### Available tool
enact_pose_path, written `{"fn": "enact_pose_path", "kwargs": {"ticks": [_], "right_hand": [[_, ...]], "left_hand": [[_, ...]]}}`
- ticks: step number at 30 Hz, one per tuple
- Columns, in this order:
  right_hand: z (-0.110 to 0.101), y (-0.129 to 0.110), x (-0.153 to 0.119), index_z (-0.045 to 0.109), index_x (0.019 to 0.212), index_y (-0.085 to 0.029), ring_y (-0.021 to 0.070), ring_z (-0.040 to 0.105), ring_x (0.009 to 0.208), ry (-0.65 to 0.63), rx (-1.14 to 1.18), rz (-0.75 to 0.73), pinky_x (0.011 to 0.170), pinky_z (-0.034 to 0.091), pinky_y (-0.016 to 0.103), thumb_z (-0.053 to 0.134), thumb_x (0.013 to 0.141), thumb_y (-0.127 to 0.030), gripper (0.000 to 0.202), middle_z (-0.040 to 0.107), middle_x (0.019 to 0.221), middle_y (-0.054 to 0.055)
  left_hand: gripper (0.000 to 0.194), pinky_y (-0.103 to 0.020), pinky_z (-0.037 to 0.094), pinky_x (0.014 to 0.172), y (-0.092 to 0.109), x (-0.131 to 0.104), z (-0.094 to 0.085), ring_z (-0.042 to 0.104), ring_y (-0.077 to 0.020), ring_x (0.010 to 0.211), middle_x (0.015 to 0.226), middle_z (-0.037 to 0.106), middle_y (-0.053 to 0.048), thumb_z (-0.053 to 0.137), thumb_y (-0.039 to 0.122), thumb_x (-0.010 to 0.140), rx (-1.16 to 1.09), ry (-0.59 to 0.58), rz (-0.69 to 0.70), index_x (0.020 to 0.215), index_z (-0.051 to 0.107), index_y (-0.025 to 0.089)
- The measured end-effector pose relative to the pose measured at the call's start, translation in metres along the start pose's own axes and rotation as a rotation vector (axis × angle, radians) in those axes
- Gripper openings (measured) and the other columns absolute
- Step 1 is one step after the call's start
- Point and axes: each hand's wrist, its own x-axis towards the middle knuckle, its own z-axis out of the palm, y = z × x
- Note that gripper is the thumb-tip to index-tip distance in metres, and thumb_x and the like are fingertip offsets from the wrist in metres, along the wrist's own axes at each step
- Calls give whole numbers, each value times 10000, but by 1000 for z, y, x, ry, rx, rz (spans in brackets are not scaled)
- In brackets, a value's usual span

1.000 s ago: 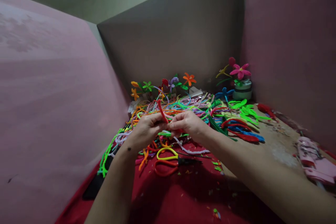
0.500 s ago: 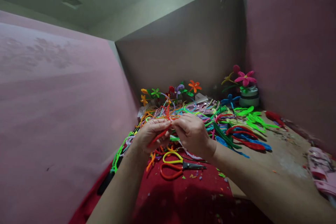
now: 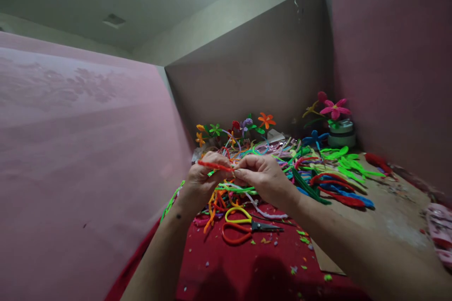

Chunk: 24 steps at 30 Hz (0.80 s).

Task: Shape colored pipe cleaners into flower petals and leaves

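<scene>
A red pipe cleaner (image 3: 216, 166) runs across the fingers of my left hand (image 3: 203, 176), which is closed on it. My right hand (image 3: 259, 174) pinches the right end of the same pipe cleaner between thumb and forefinger, the fingertips of both hands nearly meeting. Beneath the hands, scissors (image 3: 249, 227) with one yellow and one red handle lie on the red cloth (image 3: 226, 268), blades to the right. Behind the hands spreads a heap of loose pipe cleaners (image 3: 282, 150) in many colours, partly hidden by my fingers.
Several pipe-cleaner flowers, among them an orange one (image 3: 266, 120), stand at the back. A pink flower (image 3: 335, 109) rises near a pale green container (image 3: 341, 135). Finished red and blue petals (image 3: 342, 193) lie on a cardboard sheet (image 3: 384, 216). Pink walls flank both sides.
My left hand has turned over, and the red pipe cleaner now lies nearly level instead of slanting down-left. My right hand still pinches near its end. The view has shifted slightly.
</scene>
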Motion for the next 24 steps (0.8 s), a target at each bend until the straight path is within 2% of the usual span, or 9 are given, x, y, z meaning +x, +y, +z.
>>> {"fn": "enact_pose_path", "kwargs": {"ticks": [4, 6, 7, 10, 13, 16, 18, 22, 24], "right_hand": [[2, 4, -5, 575, 615, -136, 114, 476, 580, 117, -499, -375, 585, 369, 254, 484, 779, -167, 191, 561, 595, 30], [2, 10, -5, 567, 597, -133, 135, 486, 609, 150, -674, -514, 630, 369, 283, 452, 799, -165, 235, 568, 601, 52], [3, 12, -5, 567, 595, -132, 143, 491, 620, 160, -711, -534, 642, 369, 292, 440, 808, -167, 250, 572, 607, 61], [3, 16, -2, 588, 640, -137, 146, 517, 647, 160, -585, -409, 653, 381, 286, 446, 810, -180, 226, 599, 647, 64], [2, 15, 3, 606, 708, -139, 122, 529, 606, 79, -190, -99, 592, 398, 251, 503, 772, -224, 148, 616, 666, 42], [0, 14, 9, 583, 634, -127, 91, 470, 488, 49, 95, 179, 486, 362, 224, 570, 694, -268, 154, 574, 563, 14], [0, 16, 10, 563, 585, -128, 77, 435, 449, 94, 145, 237, 456, 337, 214, 588, 661, -275, 167, 548, 512, -2], [-2, 22, 12, 559, 559, -132, 74, 432, 445, 167, 90, 207, 449, 332, 208, 583, 652, -261, 160, 530, 486, -18], [-4, 26, 13, 563, 557, -133, 78, 439, 453, 183, 52, 196, 454, 335, 209, 576, 659, -252, 157, 531, 488, -18]], "left_hand": [[163, -213, 362, 562, -10, 5, 11, 445, -87, 567, 592, 498, 20, 623, 268, 714, -416, -93, -325, 631, 560, 143], [187, -211, 360, 560, -16, 7, 18, 445, -83, 551, 576, 496, 19, 633, 271, 693, -607, -130, -389, 611, 534, 135], [189, -213, 366, 572, -19, 8, 21, 454, -84, 559, 583, 502, 18, 632, 277, 693, -654, -129, -390, 618, 531, 135], [186, -204, 369, 589, -22, 8, 25, 459, -80, 581, 612, 507, 26, 592, 302, 740, -570, -59, -323, 660, 529, 146], [193, -181, 355, 559, -20, 7, 25, 431, -66, 555, 597, 490, 41, 539, 297, 785, -312, 57, -270, 657, 512, 156], [145, -179, 360, 532, -22, 8, 27, 431, -69, 533, 593, 488, 51, 522, 276, 789, -177, 148, -223, 690, 508, 171], [97, -194, 382, 554, -27, 8, 30, 469, -86, 573, 635, 515, 41, 519, 266, 789, -111, 183, -168, 743, 532, 182], [78, -248, 406, 693, -39, 10, 37, 531, -135, 739, 768, 593, -3, 521, 232, 798, 189, 256, 48, 797, 585, 190], [78, -269, 399, 733, -42, 10, 38, 532, -148, 779, 805, 609, -16, 521, 216, 802, 292, 244, 159, 821, 594, 195]]}}
